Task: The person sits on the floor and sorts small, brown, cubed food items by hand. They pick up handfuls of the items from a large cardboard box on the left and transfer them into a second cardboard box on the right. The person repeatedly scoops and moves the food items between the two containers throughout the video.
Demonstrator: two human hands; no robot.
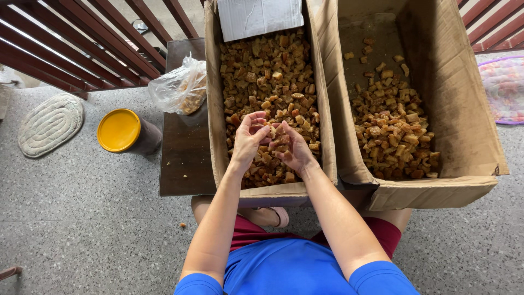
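Note:
Two open cardboard boxes hold small brown-orange chunks. The left box (214, 109) is nearly full of chunks (267, 71). The right box (464, 109) holds a smaller heap (390, 128) on its near side. Both my hands are over the near part of the left box, palms facing each other. My left hand (248, 136) and my right hand (295, 147) cup several chunks (274, 136) between their fingers.
A clear plastic bag (180, 87) of chunks lies on a dark low table (183, 158) left of the boxes. A jar with a yellow lid (120, 130) and an oval mat (50, 123) sit on the speckled floor. A red railing (82, 43) runs behind.

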